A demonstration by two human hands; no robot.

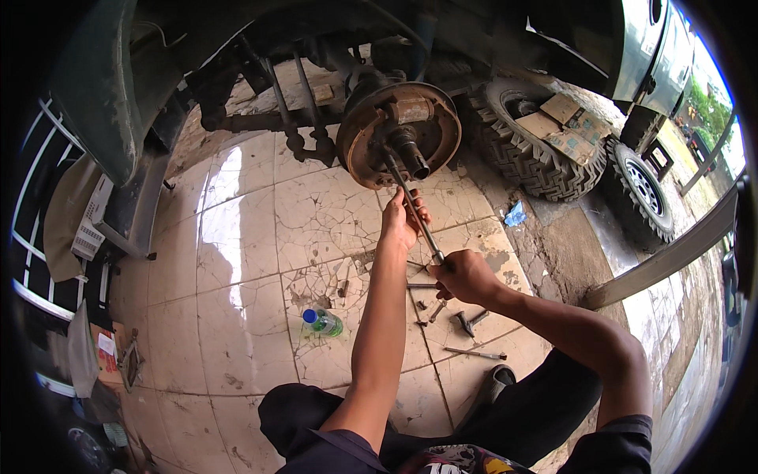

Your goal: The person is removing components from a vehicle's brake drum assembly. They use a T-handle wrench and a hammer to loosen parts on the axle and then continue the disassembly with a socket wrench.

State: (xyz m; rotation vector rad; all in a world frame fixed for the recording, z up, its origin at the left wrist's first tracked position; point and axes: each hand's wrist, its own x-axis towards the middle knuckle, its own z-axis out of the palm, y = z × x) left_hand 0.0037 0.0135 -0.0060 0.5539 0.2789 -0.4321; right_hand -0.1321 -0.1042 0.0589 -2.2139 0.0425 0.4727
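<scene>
One long metal bar point(427, 236), slanting between the person and a rusty wheel hub assembly point(412, 110). Left hand point(402, 220): fingers curled round the shaft. Right hand point(467, 276): fist clenched on the near end. Cracked tiles point(316, 207) bearing one blue-capped bottle point(323, 322), one hammer point(471, 323).

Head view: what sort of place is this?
Probably a vehicle repair area: a rusty, round metal brake assembly without its wheel, a black, knobbly rubber tyre, and a dark, hammerlike metal tool on beige tiles.
</scene>
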